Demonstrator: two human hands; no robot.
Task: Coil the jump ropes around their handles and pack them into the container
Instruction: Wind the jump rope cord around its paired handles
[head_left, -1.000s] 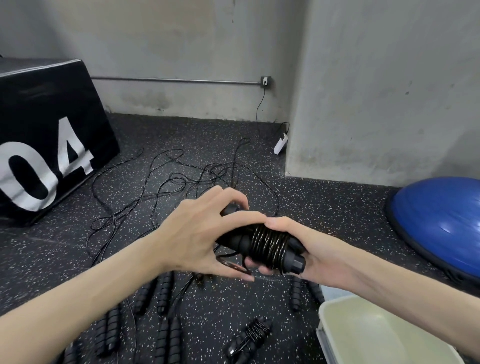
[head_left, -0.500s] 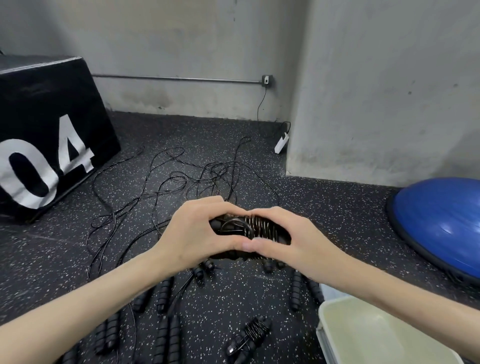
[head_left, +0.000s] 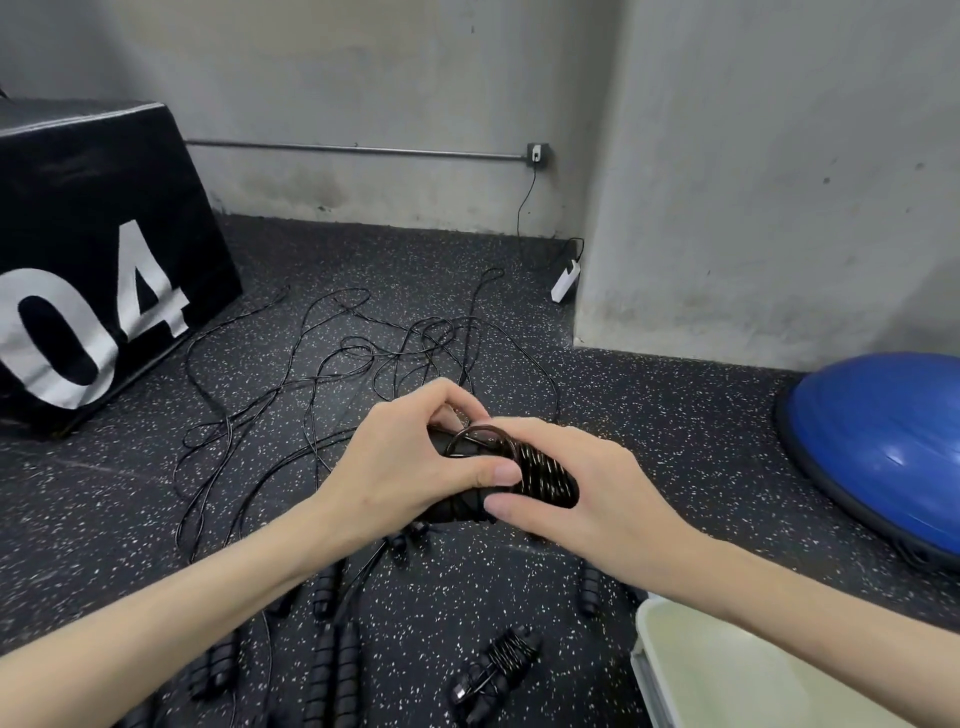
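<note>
Left hand (head_left: 400, 467) is gripping the handle pair (head_left: 457, 499) of the jump rope in hand, fingers curled over the top, thumb lying across the front. Right hand (head_left: 566, 499) is cupping the other end, fingers wrapped over the coiled cable (head_left: 543, 475), thumb tip sitting just below the left thumb. Both hands are closed on the same bundle, held above the floor (head_left: 649, 415) at mid-frame.

A last loop (head_left: 475, 441) is standing up off the handles between the two hands, not yet lying flat. My read: winding is nearly done and this is the tuck-off step.

How I'd do it well:
- Keep the right hand clamping the wraps so they are not springing loose.
- Use the left fingers to feed the loop under or around the handles, pulling snug, not yanking, since the cable looks stiff and springy.
- Check both handles are staying parallel before letting go.

Risk: releasing either hand early is likely letting the whole coil unwind.

Further out: one finished bundle (head_left: 498, 670) is lying on the floor, just left of the pale container (head_left: 654, 670) at lower right; what is showing of the container's inside is holding no rope. Several uncoiled handles (head_left: 332, 649) are lying in front of the person, their loose cables (head_left: 363, 343) tangling toward the wall. So the job is looking early: most ropes are waiting.

Off to the sides: black box marked 04 (head_left: 93, 249), blue dome (head_left: 883, 447).
</note>
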